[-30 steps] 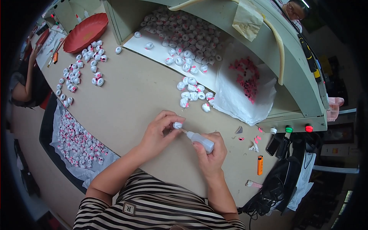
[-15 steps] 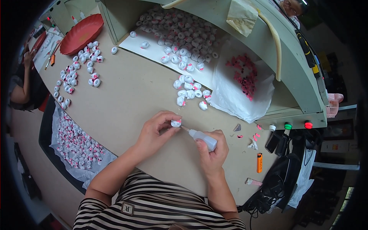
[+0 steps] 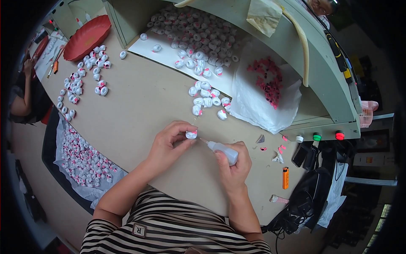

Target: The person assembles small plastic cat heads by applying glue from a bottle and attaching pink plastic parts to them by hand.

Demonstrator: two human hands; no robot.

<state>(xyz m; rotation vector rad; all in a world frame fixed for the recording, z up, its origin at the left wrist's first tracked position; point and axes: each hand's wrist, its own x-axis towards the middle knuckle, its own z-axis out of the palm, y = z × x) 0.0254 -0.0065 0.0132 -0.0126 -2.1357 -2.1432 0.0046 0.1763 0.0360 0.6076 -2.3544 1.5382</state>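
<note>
Between the fingertips of my left hand [image 3: 170, 142] is a small round white piece with a pink patch [image 3: 191, 134]. My right hand [image 3: 235, 166] grips a translucent squeeze bottle [image 3: 225, 153] with a thin nozzle. The nozzle's tip points left at the white piece, with a small gap between them. Both hands are above the beige tabletop [image 3: 139, 114]. Just beyond them lies a small group of similar white-and-pink pieces [image 3: 207, 101].
A large heap of the same pieces [image 3: 198, 34] fills the shelf; pink bits [image 3: 268, 80] lie on a white sheet. More pieces [image 3: 84, 154] fill a lined tray at left, near a red dish [image 3: 87, 37]. An orange lighter [image 3: 285, 178] lies at right. Another person [image 3: 25, 95] sits at far left.
My left hand and the white piece have shifted slightly left. The bottle's nozzle, formerly at the piece, now stands a little farther from it. The whole view has shifted slightly.
</note>
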